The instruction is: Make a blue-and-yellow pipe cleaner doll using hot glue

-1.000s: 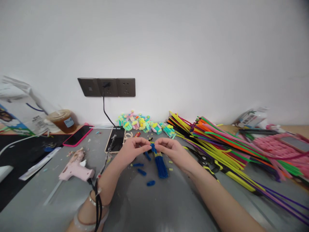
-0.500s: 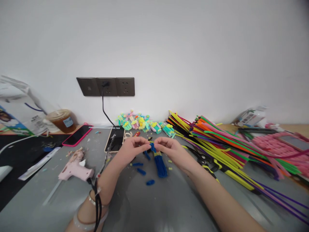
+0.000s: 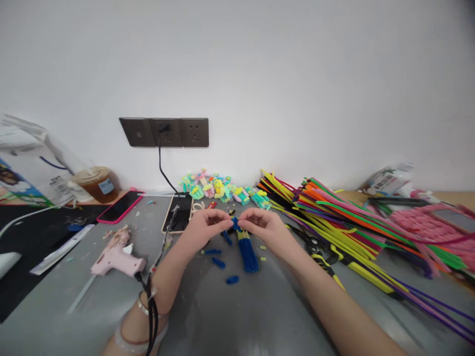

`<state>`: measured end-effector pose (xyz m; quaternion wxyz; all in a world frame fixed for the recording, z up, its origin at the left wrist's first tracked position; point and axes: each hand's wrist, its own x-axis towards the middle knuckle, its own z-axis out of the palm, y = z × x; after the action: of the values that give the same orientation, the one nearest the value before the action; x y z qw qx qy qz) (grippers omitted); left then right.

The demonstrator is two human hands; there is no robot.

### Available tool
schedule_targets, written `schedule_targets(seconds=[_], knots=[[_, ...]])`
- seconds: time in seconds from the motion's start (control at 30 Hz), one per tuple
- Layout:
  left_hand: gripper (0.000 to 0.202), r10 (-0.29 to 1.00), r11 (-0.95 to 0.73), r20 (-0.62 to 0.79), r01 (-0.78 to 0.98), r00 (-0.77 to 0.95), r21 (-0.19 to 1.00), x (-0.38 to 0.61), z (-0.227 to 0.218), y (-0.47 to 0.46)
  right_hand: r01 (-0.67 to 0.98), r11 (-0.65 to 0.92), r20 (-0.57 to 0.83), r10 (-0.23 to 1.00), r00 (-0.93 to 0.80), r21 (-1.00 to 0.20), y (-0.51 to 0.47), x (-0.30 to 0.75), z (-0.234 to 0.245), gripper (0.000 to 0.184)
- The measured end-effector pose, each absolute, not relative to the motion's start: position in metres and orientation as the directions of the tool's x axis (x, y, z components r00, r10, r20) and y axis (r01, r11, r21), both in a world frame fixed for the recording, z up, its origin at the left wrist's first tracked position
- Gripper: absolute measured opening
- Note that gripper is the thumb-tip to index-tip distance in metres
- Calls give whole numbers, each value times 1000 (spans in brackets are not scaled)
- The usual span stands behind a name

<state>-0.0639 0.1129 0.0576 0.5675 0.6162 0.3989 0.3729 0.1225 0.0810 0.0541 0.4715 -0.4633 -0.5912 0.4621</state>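
Note:
My left hand point(image 3: 208, 227) and my right hand point(image 3: 261, 226) meet near the middle of the grey table, thumbs and fingertips pinched on a small blue pipe cleaner piece point(image 3: 235, 224). Its exact shape is partly covered by the fingers. Just below the hands lies a bundle of blue pipe cleaners point(image 3: 248, 254) with a yellow band near its upper end; whether it joins the held piece I cannot tell. Several short blue pieces point(image 3: 218, 262) are scattered to its left, and small yellow bits point(image 3: 262, 258) to its right.
At left lie a pink glue gun point(image 3: 120, 259) with a black cord, a pink-cased phone point(image 3: 120, 207) and a drink cup point(image 3: 97, 185). Small pastel pipe cleaner figures point(image 3: 218, 189) line the wall. Right are long coloured pipe cleaners point(image 3: 345, 212), yellow-black pliers point(image 3: 321, 252) and a pink woven basket point(image 3: 426, 225).
The whole view has shifted slightly. Both hands keep their pinch on the blue piece, with hardly any visible movement of the fingers.

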Motion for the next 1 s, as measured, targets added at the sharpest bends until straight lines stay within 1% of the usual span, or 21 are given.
schedule_targets(seconds=[0.2, 0.5, 0.7, 0.9, 1.0], knots=[[28, 921, -59, 34, 52, 389, 997, -62, 60, 109, 114, 113, 97, 987, -130, -987, 79, 122, 56, 26], [30, 920, -83, 53, 60, 388, 995, -63, 59, 110, 73, 120, 110, 985, -135, -990, 79, 121, 55, 32], [27, 918, -63, 43, 38, 393, 997, -63, 60, 109, 91, 108, 94, 985, -143, -990, 80, 122, 56, 29], [32, 922, -76, 49, 57, 385, 995, -63, 60, 110, 67, 101, 90, 986, -143, -993, 80, 122, 56, 31], [33, 922, -83, 52, 64, 384, 994, -63, 60, 110, 87, 99, 85, 985, -151, -991, 79, 122, 56, 30]])
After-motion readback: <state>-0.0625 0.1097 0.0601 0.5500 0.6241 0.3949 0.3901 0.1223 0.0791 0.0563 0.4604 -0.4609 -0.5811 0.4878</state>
